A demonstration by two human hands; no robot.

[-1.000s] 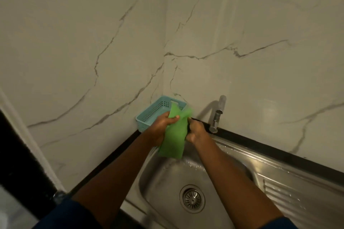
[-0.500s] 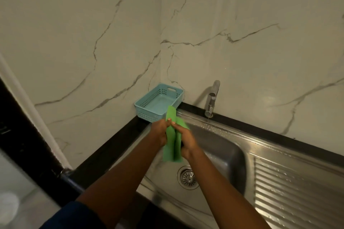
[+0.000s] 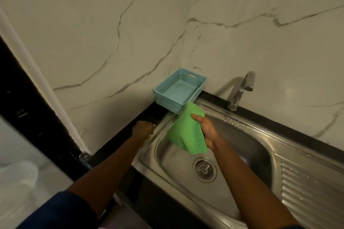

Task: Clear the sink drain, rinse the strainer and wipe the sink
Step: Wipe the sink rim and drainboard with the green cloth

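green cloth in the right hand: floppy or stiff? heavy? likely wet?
Likely floppy: the green cloth drapes and folds below the right hand gripping it. Probably light: one hand holds it above the sink. Possibly damp, since the sink rim looks wet.

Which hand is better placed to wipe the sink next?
Right. The right hand grips the cloth directly over the sink, so it likely only needs to lower. The left hand holds no cloth and sits off by the sink's left edge.

Sink basin [image 3: 242,141] open above the strainer [image 3: 204,169], green cloth [image 3: 186,132] hanging over its left, basket [image 3: 167,102] and faucet [image 3: 240,91] behind the rim.
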